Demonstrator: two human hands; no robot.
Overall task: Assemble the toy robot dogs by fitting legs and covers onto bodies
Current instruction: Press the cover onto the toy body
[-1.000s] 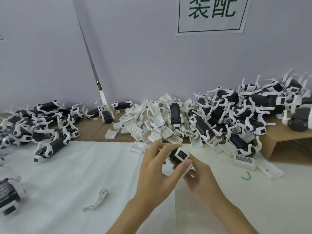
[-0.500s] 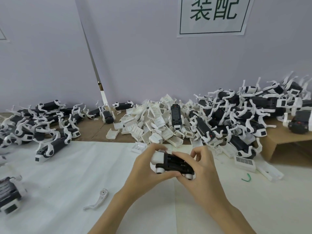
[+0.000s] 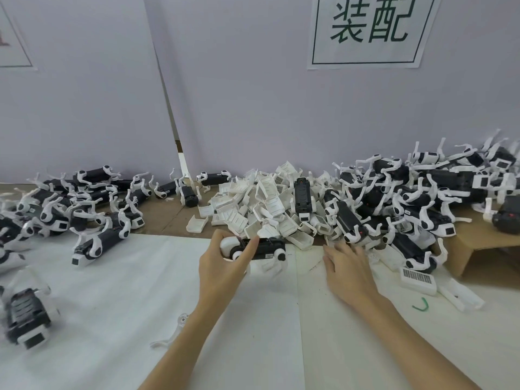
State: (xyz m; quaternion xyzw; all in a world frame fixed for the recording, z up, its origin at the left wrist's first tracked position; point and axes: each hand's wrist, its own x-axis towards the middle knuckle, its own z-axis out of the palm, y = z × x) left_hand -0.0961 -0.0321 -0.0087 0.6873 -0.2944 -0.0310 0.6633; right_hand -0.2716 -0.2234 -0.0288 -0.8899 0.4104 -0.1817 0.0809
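Left hand [image 3: 222, 266] clamped on a black toy dog body [image 3: 260, 247], held lengthwise just above the white table sheet [image 3: 112, 291], in front of the pile of white covers [image 3: 261, 204]. Right hand [image 3: 347, 270] empty, fingers spread, palm down near the sheet, beside the heap of assembled dogs [image 3: 408, 198] on the right. Loose white leg [image 3: 173, 333] lies on the sheet beside the left forearm. More finished dogs [image 3: 84, 204] far left.
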